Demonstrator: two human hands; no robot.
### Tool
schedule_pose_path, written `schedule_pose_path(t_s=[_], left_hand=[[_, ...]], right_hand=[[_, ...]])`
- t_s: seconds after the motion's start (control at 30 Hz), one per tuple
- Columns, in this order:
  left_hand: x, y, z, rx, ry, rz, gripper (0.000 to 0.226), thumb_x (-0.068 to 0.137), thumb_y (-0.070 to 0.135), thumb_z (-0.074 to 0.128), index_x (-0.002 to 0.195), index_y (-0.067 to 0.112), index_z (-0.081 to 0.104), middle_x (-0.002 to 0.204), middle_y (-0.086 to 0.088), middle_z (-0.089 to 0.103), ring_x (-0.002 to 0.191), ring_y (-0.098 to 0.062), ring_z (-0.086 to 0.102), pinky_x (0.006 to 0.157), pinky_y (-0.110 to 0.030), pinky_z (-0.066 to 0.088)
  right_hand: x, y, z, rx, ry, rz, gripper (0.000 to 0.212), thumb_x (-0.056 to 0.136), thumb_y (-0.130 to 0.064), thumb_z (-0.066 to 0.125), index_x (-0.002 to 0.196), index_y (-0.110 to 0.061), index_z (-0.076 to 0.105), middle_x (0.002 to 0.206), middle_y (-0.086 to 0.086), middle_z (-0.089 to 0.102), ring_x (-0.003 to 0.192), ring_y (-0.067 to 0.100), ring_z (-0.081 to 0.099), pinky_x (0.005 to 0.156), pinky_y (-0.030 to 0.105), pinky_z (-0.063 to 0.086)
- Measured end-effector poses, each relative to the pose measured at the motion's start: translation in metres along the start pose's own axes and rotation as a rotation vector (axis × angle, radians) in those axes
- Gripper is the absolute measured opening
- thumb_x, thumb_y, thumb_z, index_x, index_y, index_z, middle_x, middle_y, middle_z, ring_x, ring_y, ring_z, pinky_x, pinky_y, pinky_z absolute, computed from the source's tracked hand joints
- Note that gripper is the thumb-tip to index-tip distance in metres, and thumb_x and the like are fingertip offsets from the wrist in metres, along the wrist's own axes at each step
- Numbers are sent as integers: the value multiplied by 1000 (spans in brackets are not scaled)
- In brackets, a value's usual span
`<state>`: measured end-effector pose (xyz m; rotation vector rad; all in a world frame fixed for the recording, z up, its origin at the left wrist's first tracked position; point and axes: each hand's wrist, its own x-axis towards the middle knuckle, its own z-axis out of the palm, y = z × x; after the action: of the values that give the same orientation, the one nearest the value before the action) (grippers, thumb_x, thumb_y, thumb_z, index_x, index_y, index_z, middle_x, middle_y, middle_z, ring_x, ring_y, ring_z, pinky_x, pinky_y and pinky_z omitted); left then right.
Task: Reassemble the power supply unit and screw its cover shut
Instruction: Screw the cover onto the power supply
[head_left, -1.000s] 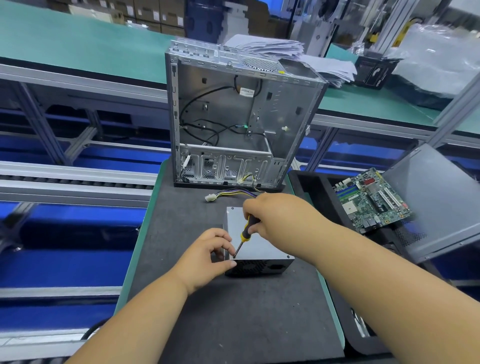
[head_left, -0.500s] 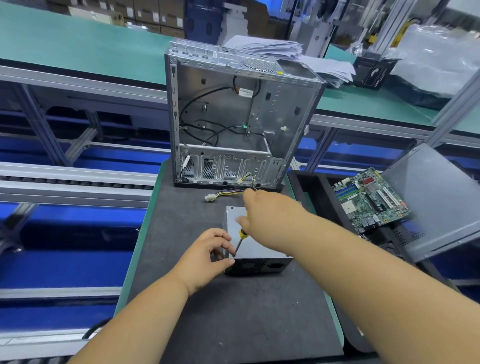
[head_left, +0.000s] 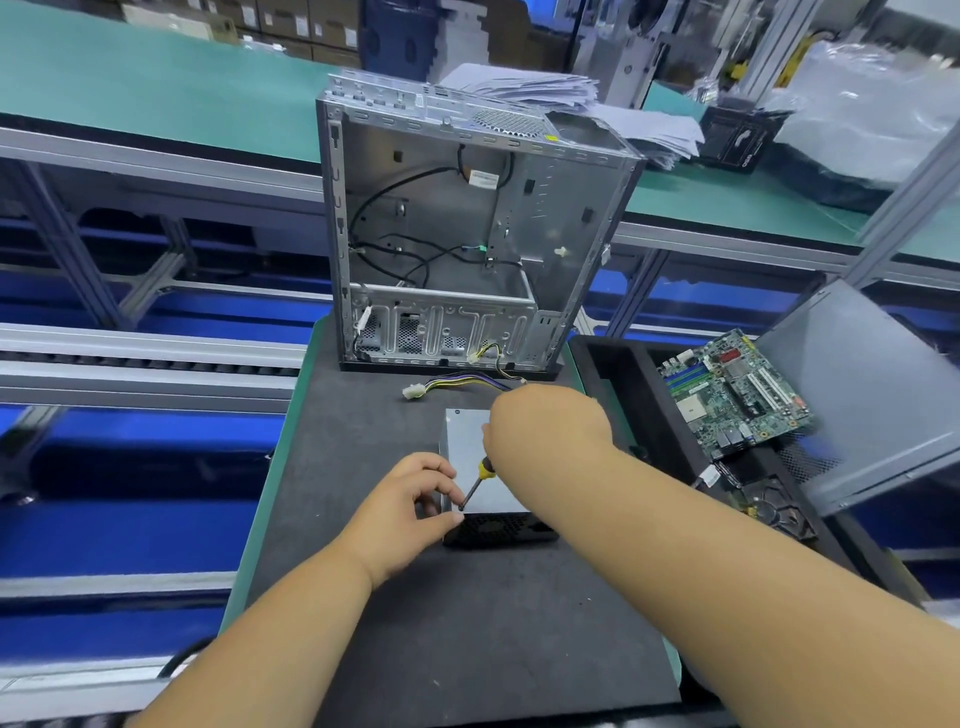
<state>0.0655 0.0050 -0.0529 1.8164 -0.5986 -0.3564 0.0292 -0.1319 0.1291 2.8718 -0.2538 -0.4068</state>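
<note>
The power supply unit (head_left: 470, 441), a grey metal box with a black vented front, lies on the dark mat in the middle. Its coloured cable bundle (head_left: 457, 385) runs back toward the case. My right hand (head_left: 545, 431) grips a screwdriver (head_left: 480, 478) with a yellow-and-black handle, its tip planted at the cover's near left corner. My left hand (head_left: 410, 514) pinches that same corner of the unit, fingertips right beside the screwdriver tip. The screw itself is too small to make out.
An open, empty computer case (head_left: 467, 234) stands upright behind the unit. A black foam tray (head_left: 618, 374) at the right holds a motherboard (head_left: 732, 389), with a grey side panel (head_left: 872, 395) leaning beside it. Conveyor rails run along the left.
My right hand has rotated over the screwdriver handle and shifted slightly back, hiding most of the handle. My left hand stays at the unit's corner.
</note>
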Motion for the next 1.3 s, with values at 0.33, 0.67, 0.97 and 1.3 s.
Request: schedule_pose_path(t_s=[0.33,0.67,0.97,1.3], left_hand=[[2,-3,0,-6,2,0,21,79,14,79,81,34,71,113,23,52,69,-11,53,73,-15,46],[2,-8,2,-39,9,14,19,78,14,79,84,30,72,114,21,52,65,-5,48,72,-19,48],[1,-5,1,-12,16,20,22,79,13,78,81,34,70,113,24,52,68,-16,50,70,-15,45],[1,-6,3,-5,25,-2,21,79,13,78,82,33,71,113,22,53,69,-20,51,69,-18,45]], right_hand=[[-1,30,3,128,82,-419,12,96,-16,55,106,-18,49,106,-1,53,95,22,50,71,36,44],[-1,2,2,-50,-135,-54,31,96,-17,53,126,-22,57,106,-1,56,105,25,57,58,33,36],[-5,14,1,195,23,-349,13,96,-17,51,103,-20,41,97,-1,52,83,25,55,61,35,40],[-9,0,11,213,89,-34,23,97,-25,55,109,-9,45,95,6,60,86,28,60,62,30,37]])
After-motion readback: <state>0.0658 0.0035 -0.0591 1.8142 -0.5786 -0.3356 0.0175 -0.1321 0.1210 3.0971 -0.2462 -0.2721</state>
